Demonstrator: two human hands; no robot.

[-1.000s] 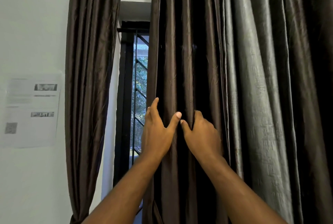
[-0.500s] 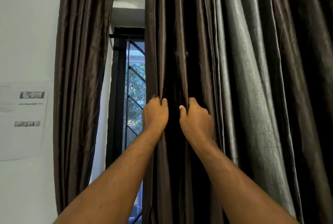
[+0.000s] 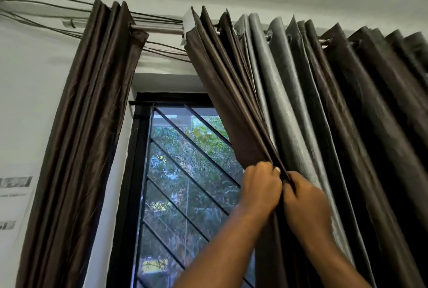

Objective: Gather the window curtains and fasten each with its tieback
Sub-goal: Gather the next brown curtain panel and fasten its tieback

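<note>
Brown curtain hides left hand's, right hand's fingers.

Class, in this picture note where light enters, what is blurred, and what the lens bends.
Head view: daylight enters through the window; the far-right curtain folds sink into shadow; the paper on the wall is smeared; the left curtain bows from lens distortion; the left hand and right hand on the middle curtain look sharp.

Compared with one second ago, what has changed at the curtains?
The left hand and right hand went from lying on the middle brown curtain to gripping its folds, and pulled it right, uncovering more window. The far-left curtain hangs as before.
</note>
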